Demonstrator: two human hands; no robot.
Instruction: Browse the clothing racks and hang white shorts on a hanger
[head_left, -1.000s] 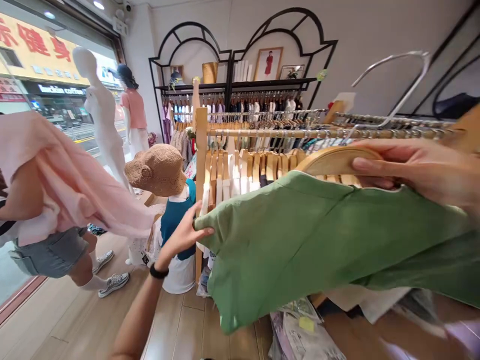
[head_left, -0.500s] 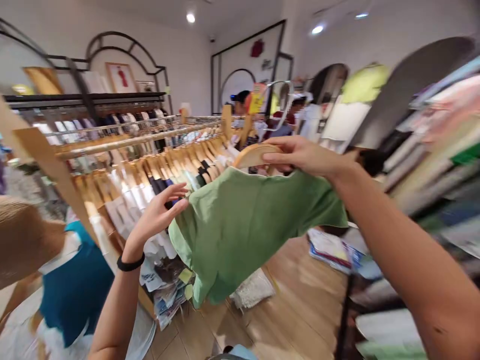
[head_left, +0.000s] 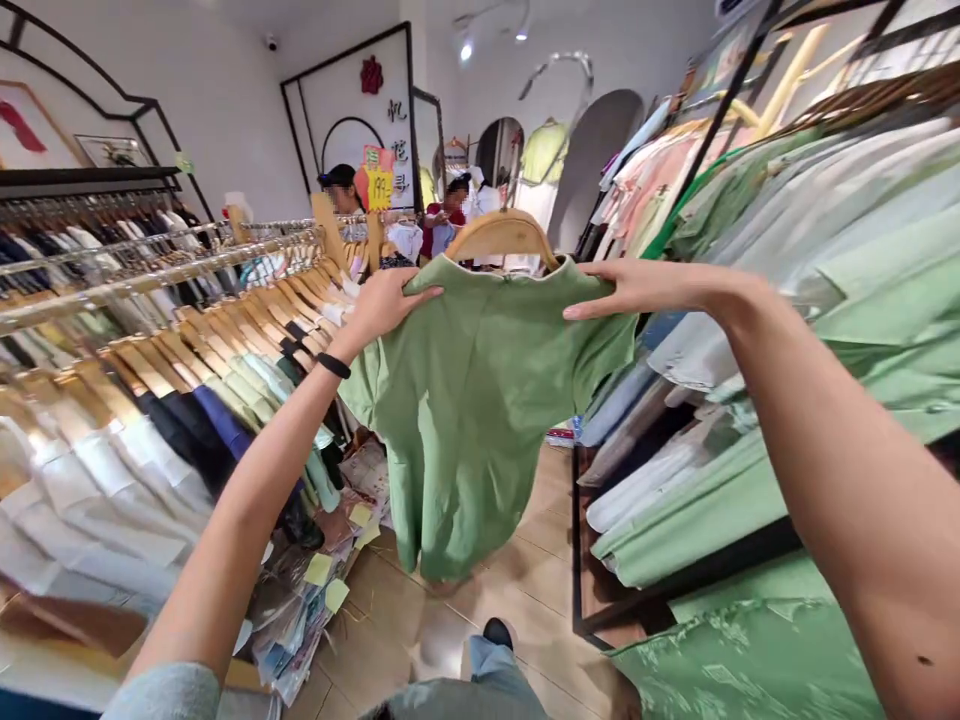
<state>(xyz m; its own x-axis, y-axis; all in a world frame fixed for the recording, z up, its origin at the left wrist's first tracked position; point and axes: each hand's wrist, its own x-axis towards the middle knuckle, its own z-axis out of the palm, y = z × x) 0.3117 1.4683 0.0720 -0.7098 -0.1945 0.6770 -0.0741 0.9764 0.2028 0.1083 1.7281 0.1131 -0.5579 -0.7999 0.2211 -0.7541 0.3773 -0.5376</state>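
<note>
A green short-sleeved shirt (head_left: pixel 480 380) hangs upright in front of me on a wooden hanger (head_left: pixel 501 235), whose metal hook rises above the neckline. My left hand (head_left: pixel 390 305) grips the shirt at its left shoulder, thumb on the near side and fingers behind. At the opposite shoulder, my right hand (head_left: pixel 626 287) pinches the cloth the same way, its fingers partly hidden behind the fabric. Both hands are closed on the garment, which hangs down freely between them.
At left, a clothes rail (head_left: pixel 150 270) carries many garments on wooden hangers. Packed clothes (head_left: pixel 300 610) lie on the floor below it. A rack of green and white garments (head_left: pixel 750 400) stands at right. Two people are farther back, near a yellow price sign (head_left: pixel 380 190).
My right hand has gone from the hanger to the shirt's right shoulder. My left hand, formerly open beside the shirt, now holds its left shoulder. The shirt has levelled, and my view has turned right.
</note>
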